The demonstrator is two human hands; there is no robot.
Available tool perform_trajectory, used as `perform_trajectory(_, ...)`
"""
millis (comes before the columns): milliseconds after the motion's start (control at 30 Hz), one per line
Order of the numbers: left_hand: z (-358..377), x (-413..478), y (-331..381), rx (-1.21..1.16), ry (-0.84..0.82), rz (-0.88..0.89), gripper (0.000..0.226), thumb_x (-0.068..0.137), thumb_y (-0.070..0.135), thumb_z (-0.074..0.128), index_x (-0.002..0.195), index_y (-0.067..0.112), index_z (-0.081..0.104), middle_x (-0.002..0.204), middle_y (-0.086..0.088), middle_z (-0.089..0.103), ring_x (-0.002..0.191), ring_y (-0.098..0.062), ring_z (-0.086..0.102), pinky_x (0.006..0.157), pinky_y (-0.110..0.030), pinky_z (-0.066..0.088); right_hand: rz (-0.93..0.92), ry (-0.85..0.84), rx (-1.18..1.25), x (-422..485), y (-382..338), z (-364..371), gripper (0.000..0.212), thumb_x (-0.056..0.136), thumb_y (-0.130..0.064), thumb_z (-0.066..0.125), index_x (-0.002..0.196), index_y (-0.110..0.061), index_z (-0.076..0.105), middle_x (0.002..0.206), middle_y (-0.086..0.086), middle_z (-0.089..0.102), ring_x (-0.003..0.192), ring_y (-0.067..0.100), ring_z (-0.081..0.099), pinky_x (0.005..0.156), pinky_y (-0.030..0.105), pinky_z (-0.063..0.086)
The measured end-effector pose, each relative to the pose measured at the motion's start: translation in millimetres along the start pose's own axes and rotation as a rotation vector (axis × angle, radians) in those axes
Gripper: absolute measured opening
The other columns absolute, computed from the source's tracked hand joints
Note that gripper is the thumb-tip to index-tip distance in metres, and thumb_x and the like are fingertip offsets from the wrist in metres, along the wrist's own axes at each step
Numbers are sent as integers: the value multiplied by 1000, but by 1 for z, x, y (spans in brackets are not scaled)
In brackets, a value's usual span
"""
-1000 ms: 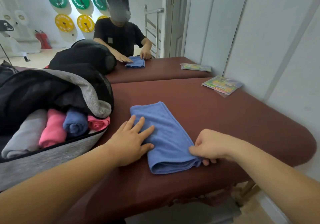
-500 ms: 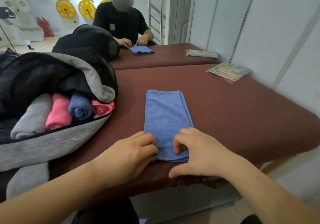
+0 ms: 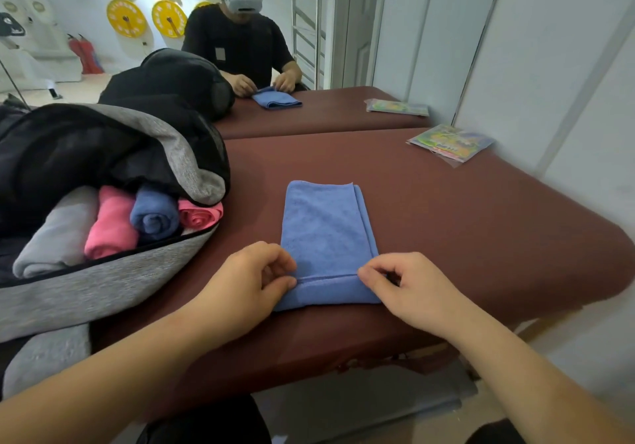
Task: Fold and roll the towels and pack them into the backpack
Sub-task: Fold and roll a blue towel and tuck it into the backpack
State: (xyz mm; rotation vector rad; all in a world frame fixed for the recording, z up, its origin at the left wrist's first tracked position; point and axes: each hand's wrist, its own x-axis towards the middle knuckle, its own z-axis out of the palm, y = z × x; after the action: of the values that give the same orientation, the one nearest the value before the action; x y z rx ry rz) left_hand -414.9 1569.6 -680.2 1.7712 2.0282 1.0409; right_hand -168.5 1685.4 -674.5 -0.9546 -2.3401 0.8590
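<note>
Taken from head height over a broad maroon padded counter (image 3: pixel 464 244), partway through a packing job. At left, lying on its side with the zip mouth gaping toward the hands, a grey-and-black backpack (image 3: pixel 103 295), apparently set that way to let each finished roll slide straight in. Holds four rolled towels so far, laid side by side with ends facing out: a grey roll (image 3: pixel 51 237) nearest, then a pink roll (image 3: pixel 110 227), a dark blue roll (image 3: pixel 154 216) and a second pink roll (image 3: pixel 199 215) deepest in, all partly under the slumped black flap. In the middle of the counter, near its front edge and apart from the backpack, a blue towel (image 3: pixel 326 230), folded into a long narrow strip running away from the body, a shape suited to rolling down to the size of the others. Near end already turned over once into a low first lip. Left hand (image 3: pixel 240 282) and right hand (image 3: pixel 409 285) placed at opposite ends of that lip, fingers (image 3: pixel 271 254) of each curled in and pinching the fabric against the thumb, probably to hold the roll even and tight across its width. Judged to be at the very start of the rolling step, with packing of this towel not yet done. Far right by the wall, a colourful plastic-wrapped packet (image 3: pixel 450 142), untouched.
</note>
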Motion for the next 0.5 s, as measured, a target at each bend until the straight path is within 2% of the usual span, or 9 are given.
perform_trajectory(67,-1,1,0,111,28,91,19,86,22,79,89,34,64,86,13,62,74,-8,60,70,-21,50,77,48,52,3,-1,2,14,91,-33,72,77,-30,73,70,-8,68,58,0,55,59,13,43)
perform_trajectory(133,-1,-2,3,332,33,357,13,90,17,71,96,27,65,94,11,58,80,-11,57,74,-33,52,132,59,22,5,-4,4,12,86,-34,77,75,-29,74,64,-8,65,54,1,54,54,15,44)
perform_trajectory(200,1,-8,3,500,-44,621,14,94,12,61,101,22,68,98,6,61,84,-19,57,74,-36,50,166,69,-69,7,-6,6,16,84,-35,79,72,-28,71,61,-9,62,51,2,54,50,16,42)
perform_trajectory(233,2,-11,3,529,-91,680,18,95,14,55,105,22,69,99,6,63,86,-19,58,75,-36,50,174,75,-109,8,-8,6,17,83,-36,79,72,-28,69,65,-10,61,53,2,55,51,18,41)
perform_trajectory(333,2,-18,3,464,-139,627,24,100,29,50,113,21,68,103,7,65,89,-17,59,80,-32,51,78,121,-252,8,-9,9,16,84,-38,76,79,-30,64,86,-13,54,70,5,56,59,24,45)
perform_trajectory(433,5,-12,3,368,-102,496,24,99,31,51,110,25,71,98,11,68,85,-14,61,77,-31,53,-223,142,-420,4,-9,13,3,88,-35,70,89,-35,68,90,-16,53,81,4,49,63,23,42)
perform_trajectory(500,5,-5,6,240,-56,318,19,95,27,58,104,29,74,94,16,72,85,-5,65,79,-30,54,-276,44,-415,-1,-8,11,19,89,-50,63,99,-37,72,90,-17,58,87,2,50,68,21,43)
